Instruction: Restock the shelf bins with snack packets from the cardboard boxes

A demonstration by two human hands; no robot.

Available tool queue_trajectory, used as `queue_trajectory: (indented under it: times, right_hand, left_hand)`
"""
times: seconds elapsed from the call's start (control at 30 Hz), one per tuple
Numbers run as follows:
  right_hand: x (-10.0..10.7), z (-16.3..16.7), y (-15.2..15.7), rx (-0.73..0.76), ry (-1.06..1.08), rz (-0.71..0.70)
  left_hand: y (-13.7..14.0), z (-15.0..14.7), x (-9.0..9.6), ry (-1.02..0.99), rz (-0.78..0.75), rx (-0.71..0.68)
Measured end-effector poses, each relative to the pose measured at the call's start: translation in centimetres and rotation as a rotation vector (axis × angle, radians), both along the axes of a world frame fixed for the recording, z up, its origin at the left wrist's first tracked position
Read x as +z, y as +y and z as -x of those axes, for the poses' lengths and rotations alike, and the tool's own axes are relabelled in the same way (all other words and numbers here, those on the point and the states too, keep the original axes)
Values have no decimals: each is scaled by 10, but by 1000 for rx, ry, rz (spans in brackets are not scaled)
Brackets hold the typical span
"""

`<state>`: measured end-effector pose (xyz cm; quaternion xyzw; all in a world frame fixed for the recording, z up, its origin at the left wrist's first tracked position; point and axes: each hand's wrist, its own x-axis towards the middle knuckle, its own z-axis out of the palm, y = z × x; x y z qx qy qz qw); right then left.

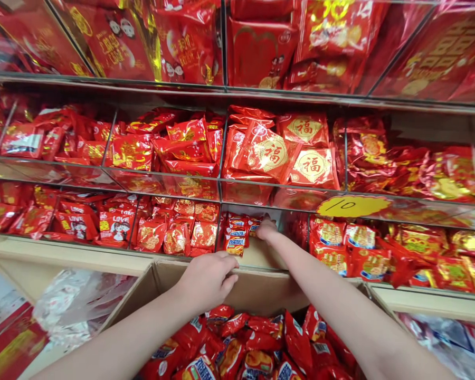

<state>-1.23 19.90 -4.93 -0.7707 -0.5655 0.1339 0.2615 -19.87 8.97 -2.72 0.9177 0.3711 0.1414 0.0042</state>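
Observation:
My right hand (266, 230) reaches into a low shelf compartment. Its partly hidden fingers are closed at the edge of a small red snack packet (255, 227) with a blue and white label. Left of that packet, a row of matching packets (236, 236) lies stacked flat. Over the back edge of an open cardboard box (261, 282) is my left hand (209, 275), fingers loosely bent, thumb apart, nothing visible in it. Many loose red snack packets (257, 361) fill the box below my forearms.
Neighbouring compartments hold gold-and-red packets (178, 237) and further packets (334, 258). Just above runs a clear shelf front (253, 192) with a yellow price tag (352, 206). Plastic-wrapped goods (79, 303) lie left of the box. More red bags (261, 53) fill the upper shelves.

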Motion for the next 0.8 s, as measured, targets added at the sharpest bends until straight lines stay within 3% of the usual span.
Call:
queue_trajectory:
  times: [0.13,0.23,0.3,0.37,0.43,0.5,0.6,0.67,0.8]
  right_hand:
    - [29,7,-25,140,-89,-54]
    - [45,12,-80,325,-171,-183]
    - [44,15,-127,561,-299,-379]
    - [27,18,-169,858,-402,-299]
    - [-2,19,-194,1031,-467,-80]
    - [-38,18,-202,1025,-458,86]
    - [-79,14,-196,1019,-479,107]
    - [-90,15,-192,1026,-517,88]
    - [-84,24,-193,1026,-593,127]
  left_hand:
    - [3,1,-1,10,-8,-16]
    - [4,2,-2,23,-27,-24]
    - [3,3,-2,40,-35,-29]
    - [1,3,-2,45,-44,-28]
    - [-1,2,-2,33,-48,-23]
    - [-3,3,-2,17,-41,-22]
    - [-6,4,-1,0,-18,-33]
    - [-8,5,0,-7,-10,-30]
    - [-9,7,1,0,6,-27]
